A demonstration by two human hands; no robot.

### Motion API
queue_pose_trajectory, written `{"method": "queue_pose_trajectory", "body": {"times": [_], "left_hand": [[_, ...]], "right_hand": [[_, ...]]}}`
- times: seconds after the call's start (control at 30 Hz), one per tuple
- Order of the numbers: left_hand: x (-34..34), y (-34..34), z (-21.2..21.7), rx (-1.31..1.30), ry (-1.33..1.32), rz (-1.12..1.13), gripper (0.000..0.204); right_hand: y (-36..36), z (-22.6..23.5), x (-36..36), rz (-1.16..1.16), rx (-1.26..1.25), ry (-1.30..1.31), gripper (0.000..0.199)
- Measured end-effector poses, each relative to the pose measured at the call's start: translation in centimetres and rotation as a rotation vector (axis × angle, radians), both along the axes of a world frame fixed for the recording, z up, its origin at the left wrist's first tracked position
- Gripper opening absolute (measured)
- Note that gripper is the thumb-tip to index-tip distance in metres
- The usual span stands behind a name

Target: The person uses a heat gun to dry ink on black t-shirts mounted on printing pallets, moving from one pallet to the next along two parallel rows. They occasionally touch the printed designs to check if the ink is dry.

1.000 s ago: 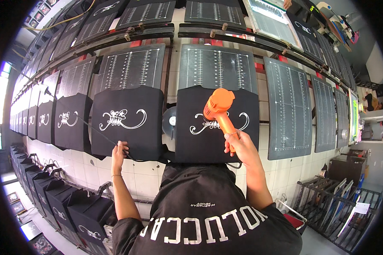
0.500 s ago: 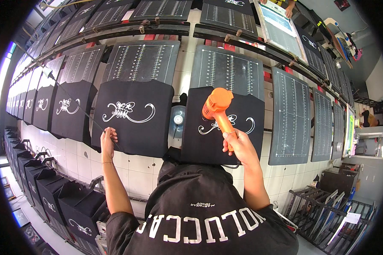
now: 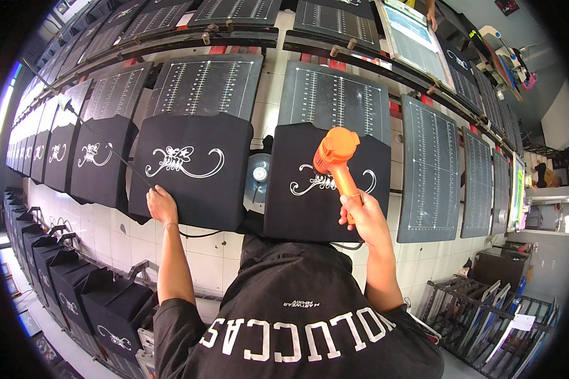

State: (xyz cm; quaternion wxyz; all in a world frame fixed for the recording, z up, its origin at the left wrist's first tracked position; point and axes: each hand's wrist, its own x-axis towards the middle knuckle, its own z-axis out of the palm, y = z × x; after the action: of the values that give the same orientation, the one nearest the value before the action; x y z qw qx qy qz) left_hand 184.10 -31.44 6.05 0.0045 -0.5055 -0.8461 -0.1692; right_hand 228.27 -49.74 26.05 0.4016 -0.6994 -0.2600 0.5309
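My right hand (image 3: 365, 218) grips the handle of an orange heat gun (image 3: 340, 146), held above a black shirt piece (image 3: 287, 218) with a white scrollwork print. The gun covers part of that print, and its nozzle end is out of sight beneath it. A dark cord (image 3: 110, 145) slants down from the upper left, with a pale grey connector (image 3: 64, 102) along it. My left hand (image 3: 162, 205) is closed around this cord, over the lower left part of a neighbouring black shirt piece (image 3: 193, 205) with a similar white print.
Grey printing boards with ruled marks (image 3: 430, 167) line the rows; several more printed black pieces (image 3: 95, 180) lie leftward. A round clear-centred device (image 3: 258, 174) sits between the two near pieces. At top right, a co-worker's hand (image 3: 432, 21) is beside a printing screen (image 3: 417, 41). Frames fill a rack (image 3: 493, 316).
The heat gun has shifted slightly right over its shirt piece. My left hand has moved a little up and right, still on the cord. At top right, one co-worker's hand has left view.
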Motion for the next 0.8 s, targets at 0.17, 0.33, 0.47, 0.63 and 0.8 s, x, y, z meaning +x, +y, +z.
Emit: {"method": "queue_pose_trajectory", "body": {"times": [0.17, 0.33, 0.47, 0.63, 0.8], "left_hand": [[0.0, 0.0, -0.4, 0.001, 0.069, -0.007, 0.037], [1.0, 0.3, 0.0, -0.066, 0.122, 0.036, 0.035], [1.7, 0.6, 0.4, -0.092, 0.131, 0.067, 0.035], [1.7, 0.5, 0.0, -0.052, 0.132, 0.101, 0.035], [1.9, 0.6, 0.2, -0.068, 0.102, 0.089, 0.037]], "right_hand": [[-2.3, 0.1, 1.3, -0.055, -0.043, 0.013, 0.029], [-3.2, 0.2, 1.3, -0.076, -0.032, 0.058, 0.03], [-3.6, 0.1, 1.2, -0.084, -0.026, 0.008, 0.029], [-4.9, 0.6, 1.7, -0.1, -0.082, -0.004, 0.027], [-5.3, -0.3, 2.0, -0.099, -0.009, 0.128, 0.027]]}}
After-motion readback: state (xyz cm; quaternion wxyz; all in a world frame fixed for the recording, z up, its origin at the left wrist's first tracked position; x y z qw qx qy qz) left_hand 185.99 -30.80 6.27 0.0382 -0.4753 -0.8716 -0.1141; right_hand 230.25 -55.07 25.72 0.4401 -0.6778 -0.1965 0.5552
